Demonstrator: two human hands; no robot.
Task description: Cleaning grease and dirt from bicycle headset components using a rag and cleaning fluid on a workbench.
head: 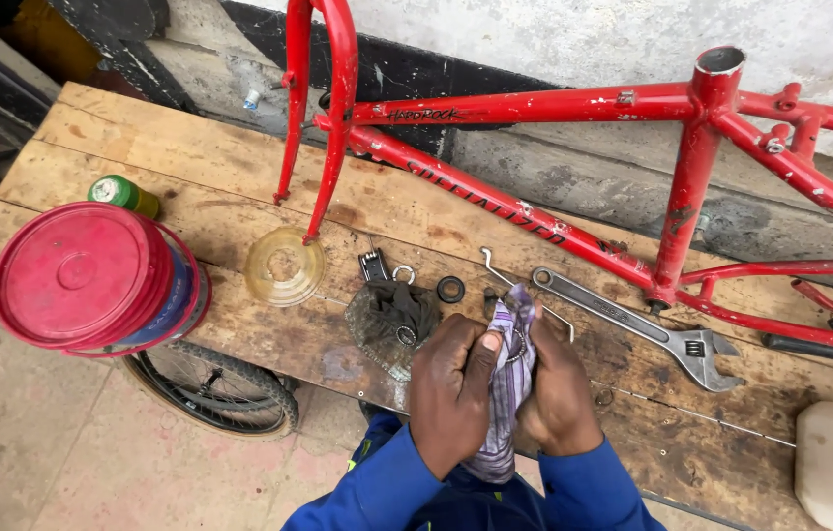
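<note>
While both hands [505, 388] grip, rag [510, 379] lies between fingers [480, 359].

Soft, even daylight fills the scene, bright enough to show every colour without harsh contrast. Shadows are faint and short: a weak one lies under the adjustable wrench [648, 327] and another beneath the red bicycle frame [574, 103] on the wooden tabletop [190, 167]. A mild sheen sits on the red bucket lid [72, 273], with no strong glare. Focus is sharp across the centre, including the hands [505, 388] and striped cloth [507, 383]. The wide lens bends the tabletop edges outward, and the corners look slightly softer and darker.
</note>
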